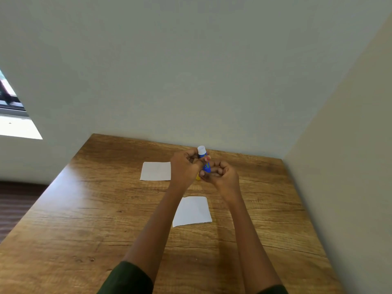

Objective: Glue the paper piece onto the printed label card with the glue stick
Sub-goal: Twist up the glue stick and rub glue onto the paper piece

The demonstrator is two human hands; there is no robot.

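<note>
Glue stick (206,167), blue with white top, held above table (84,209). Left hand (185,168) pinches its upper part; right hand (222,177) fingers curl round its base. Far paper square (156,171) lies left of stick; near paper square (193,211) lies on its near side.

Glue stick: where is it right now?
Head view, centre: the glue stick is gripped by the left hand and right hand over the table, right of the far paper.

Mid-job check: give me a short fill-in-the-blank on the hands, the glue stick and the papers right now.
1. The left hand and right hand together grip the glue stick, whose top end is coloured ___.
2. ___ white papers lie flat on the table.
3. The far paper lies to the ___ of the left hand.
Missing words: white; two; left.
</note>
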